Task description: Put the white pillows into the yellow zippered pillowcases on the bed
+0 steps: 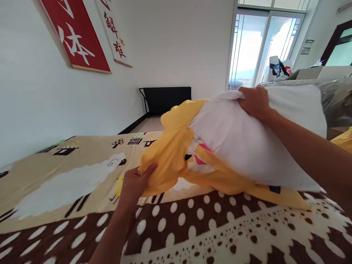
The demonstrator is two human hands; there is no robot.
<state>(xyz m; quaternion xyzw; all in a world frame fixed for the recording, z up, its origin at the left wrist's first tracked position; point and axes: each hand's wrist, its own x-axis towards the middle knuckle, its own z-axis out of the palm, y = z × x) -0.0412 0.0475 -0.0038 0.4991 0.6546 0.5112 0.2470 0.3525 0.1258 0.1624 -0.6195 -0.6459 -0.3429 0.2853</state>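
Observation:
A white pillow (242, 146) lies partly inside a yellow pillowcase (167, 150) printed with pink, white and black shapes. My left hand (136, 183) grips the pillowcase at its left end, thumb on top. My right hand (254, 101) is closed on the upper edge of the white pillow, which bulges out to the right beneath my forearm. Along the bottom, a strip of the yellow cloth runs under the pillow. Both rest on or just above a patterned blanket (90, 176) with sheep and polka dots.
A black panel with a metal frame (167, 101) leans at the far wall. Red and white scrolls (79, 40) hang on the left wall. At the right, a cardboard box (310, 73) and a white bag (275, 69) stand on a plastic-covered pile. More yellow cloth (343, 140) shows at the right edge.

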